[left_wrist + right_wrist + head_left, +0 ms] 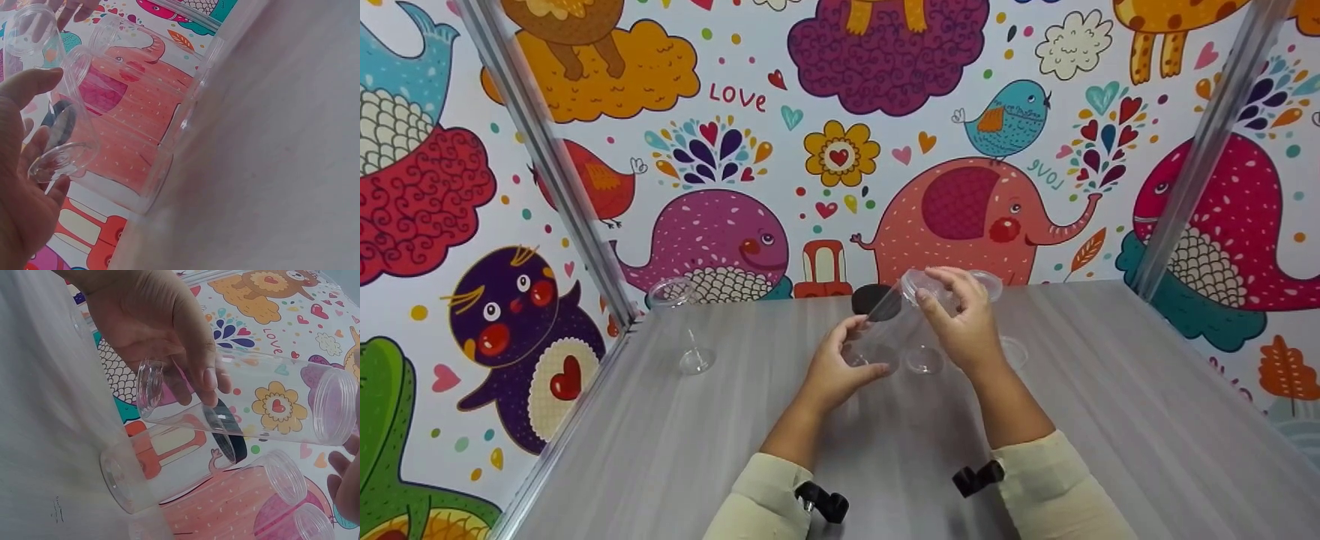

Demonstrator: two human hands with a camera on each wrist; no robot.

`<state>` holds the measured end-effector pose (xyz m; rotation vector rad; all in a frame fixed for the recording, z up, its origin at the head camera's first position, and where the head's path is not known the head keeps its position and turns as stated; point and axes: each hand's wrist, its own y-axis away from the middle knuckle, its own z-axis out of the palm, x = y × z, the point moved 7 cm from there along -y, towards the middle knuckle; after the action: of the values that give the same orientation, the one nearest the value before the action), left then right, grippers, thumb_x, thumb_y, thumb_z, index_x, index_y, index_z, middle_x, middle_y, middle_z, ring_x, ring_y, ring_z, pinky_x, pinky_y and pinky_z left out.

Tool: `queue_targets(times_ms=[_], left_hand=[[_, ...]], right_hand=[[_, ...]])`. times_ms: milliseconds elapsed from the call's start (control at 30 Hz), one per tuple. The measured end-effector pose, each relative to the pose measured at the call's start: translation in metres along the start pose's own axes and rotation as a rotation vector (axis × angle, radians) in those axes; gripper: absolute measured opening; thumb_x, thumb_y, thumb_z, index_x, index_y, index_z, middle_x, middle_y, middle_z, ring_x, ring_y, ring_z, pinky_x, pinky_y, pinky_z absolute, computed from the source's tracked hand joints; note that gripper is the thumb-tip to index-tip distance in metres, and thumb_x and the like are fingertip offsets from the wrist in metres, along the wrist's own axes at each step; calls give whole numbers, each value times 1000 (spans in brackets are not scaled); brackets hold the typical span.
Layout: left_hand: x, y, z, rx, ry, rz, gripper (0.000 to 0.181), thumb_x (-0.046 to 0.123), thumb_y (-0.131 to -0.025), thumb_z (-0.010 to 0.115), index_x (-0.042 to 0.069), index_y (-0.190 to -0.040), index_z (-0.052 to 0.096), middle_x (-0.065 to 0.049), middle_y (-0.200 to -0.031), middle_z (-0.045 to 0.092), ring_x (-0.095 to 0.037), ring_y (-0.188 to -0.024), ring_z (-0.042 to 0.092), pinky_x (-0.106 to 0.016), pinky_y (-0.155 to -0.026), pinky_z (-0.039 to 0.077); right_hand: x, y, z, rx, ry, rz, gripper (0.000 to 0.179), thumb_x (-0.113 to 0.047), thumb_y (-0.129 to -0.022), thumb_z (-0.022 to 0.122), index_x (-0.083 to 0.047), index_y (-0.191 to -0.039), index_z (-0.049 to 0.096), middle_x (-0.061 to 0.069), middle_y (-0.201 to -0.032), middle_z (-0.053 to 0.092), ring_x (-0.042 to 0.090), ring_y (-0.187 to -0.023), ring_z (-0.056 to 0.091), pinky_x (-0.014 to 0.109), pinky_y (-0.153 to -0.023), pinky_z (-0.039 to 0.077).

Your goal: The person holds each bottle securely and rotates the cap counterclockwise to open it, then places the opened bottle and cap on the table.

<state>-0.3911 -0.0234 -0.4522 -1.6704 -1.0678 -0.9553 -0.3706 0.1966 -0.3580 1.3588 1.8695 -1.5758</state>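
A clear plastic jar (891,319) without a lid is held tilted above the table between both hands. The left hand (836,364) grips it near the base, thumb on one side and fingers on the other. At the threaded mouth (337,408), the right hand (966,322) holds the upper end with thumb and fingers. Through its wall the held jar shows nothing inside. Just behind it stands another clear jar with a black lid (874,301), partly hidden by the held jar and left hand.
Clear open jars stand behind the right hand, one with its base (924,360) between the hands and one (1014,352) farther right. A separate clear jar (695,362) stands at the left. A patterned wall (840,195) borders the grey table (720,427); metal posts (555,165) rise at its sides.
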Motion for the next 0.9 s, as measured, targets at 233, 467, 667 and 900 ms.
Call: queue_targets(times_ms=[233,467,667,900], left_hand=[[1,0,0,3,-9,11,90,45,-77,95,27,-153,51,0,-152,60,-28,-145,51,-56,-125,43],[1,0,-1,7,7,13,89,47,-78,95,26,-153,52,0,-152,60,-31,-145,51,-60,-124,44],[-2,0,-1,7,7,-2,90,48,-77,95,26,-153,52,1,-152,60,-32,-146,51,-60,-124,44],[-1,-1,-1,5,21,-10,90,45,-77,95,25,-153,52,-1,-152,59,-34,-147,50,-60,-125,42]], right_hand=[[1,-1,0,13,37,47,44,-47,-94,79,-23,-131,75,4,-134,65,21,-115,56,42,-91,58],[1,0,2,-18,-3,21,37,-37,-98,75,-23,-133,74,0,-143,67,24,-124,58,48,-98,58],[0,1,4,-50,-56,-14,33,-25,-100,67,-25,-133,74,-5,-148,66,21,-138,56,52,-109,53],[0,1,5,-60,-108,-27,37,-15,-99,60,-25,-132,75,-7,-150,66,21,-142,57,54,-114,51]])
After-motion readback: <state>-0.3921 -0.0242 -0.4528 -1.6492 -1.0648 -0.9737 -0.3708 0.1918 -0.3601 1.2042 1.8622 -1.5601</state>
